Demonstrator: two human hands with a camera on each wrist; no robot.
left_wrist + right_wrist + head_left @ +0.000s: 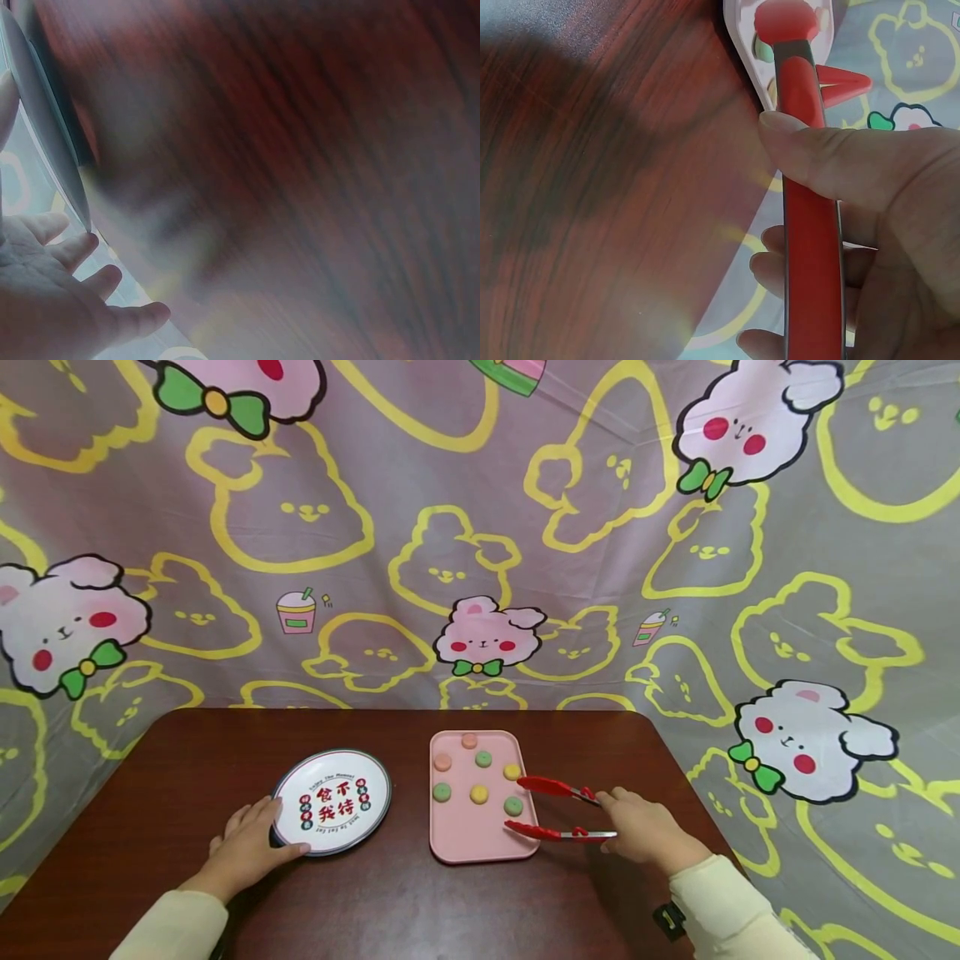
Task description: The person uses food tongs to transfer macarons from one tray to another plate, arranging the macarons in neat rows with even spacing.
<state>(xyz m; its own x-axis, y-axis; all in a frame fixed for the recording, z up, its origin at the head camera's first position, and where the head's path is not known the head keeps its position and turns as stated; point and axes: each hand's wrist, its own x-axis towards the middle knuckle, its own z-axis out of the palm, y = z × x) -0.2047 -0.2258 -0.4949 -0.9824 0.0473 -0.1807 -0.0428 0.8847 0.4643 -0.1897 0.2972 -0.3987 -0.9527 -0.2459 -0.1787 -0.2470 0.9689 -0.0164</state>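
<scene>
My left hand (243, 846) rests against the left and near rim of a round white plate (333, 839) with red and green lettering. In the left wrist view its fingers are spread and fairly straight at the plate's edge. My right hand (648, 828) holds red-and-metal tongs (810, 255) between thumb and fingers. The tongs' two arms stand apart, their red tips over the right side of a pink tray (483, 847). A green macaron (513, 806) lies between the tips, and a yellow macaron (512, 772) sits beside the far tip.
Several more pink, green and yellow macarons, such as a yellow one (479, 794), lie spread over the tray. Everything stands on a dark wooden table (375, 910). A cartoon-printed cloth (420, 468) hangs behind it and along the right side.
</scene>
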